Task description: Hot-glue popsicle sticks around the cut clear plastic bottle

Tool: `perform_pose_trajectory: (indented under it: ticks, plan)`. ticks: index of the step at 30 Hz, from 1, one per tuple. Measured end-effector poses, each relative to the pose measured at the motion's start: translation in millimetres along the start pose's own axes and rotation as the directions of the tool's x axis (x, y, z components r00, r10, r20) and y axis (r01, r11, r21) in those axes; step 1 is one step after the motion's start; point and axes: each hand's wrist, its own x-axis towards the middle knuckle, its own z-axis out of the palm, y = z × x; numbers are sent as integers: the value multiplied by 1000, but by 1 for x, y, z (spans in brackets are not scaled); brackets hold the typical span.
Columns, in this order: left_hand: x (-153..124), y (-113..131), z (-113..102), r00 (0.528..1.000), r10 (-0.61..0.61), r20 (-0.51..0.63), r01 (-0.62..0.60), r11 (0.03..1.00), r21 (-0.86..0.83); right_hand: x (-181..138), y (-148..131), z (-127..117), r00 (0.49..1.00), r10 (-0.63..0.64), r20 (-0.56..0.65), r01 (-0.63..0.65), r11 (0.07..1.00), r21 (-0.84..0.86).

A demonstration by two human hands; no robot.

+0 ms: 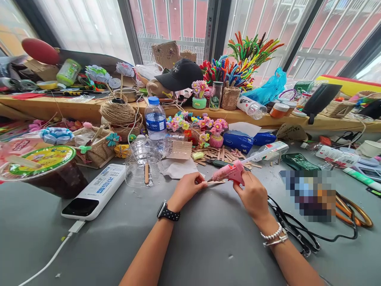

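In my right hand (pixel 252 194) is a pink hot glue gun (pixel 228 173), its nozzle pointing left and a translucent glue stick (pixel 253 154) poking out of its back. My left hand (pixel 188 190) pinches the left end of a wooden craft stick (pixel 216 182) just above the grey table. The nozzle tip is at that stick, close to my left fingertips. Whether it touches the wood I cannot tell. Behind my hands lies a pile of loose craft sticks (pixel 224 154), with a joined panel of sticks (pixel 177 149) on the left beside a white tissue (pixel 181 168).
A clear plastic dome (pixel 135 172), a white power bank (pixel 98 190) and a lidded drink cup (pixel 56 174) stand left. A water bottle (pixel 155 119) is behind. Black cable (pixel 293 230) lies right of my right wrist. A cluttered wooden shelf (pixel 178 113) runs along the back.
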Motion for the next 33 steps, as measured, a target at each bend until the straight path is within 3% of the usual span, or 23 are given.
perform_pose_trajectory:
  ticks: [33]
  plan:
    - [-1, 4, -2, 999, -27, 27, 28, 1000, -11, 0, 2, -3, 993, -77, -94, 70, 994, -81]
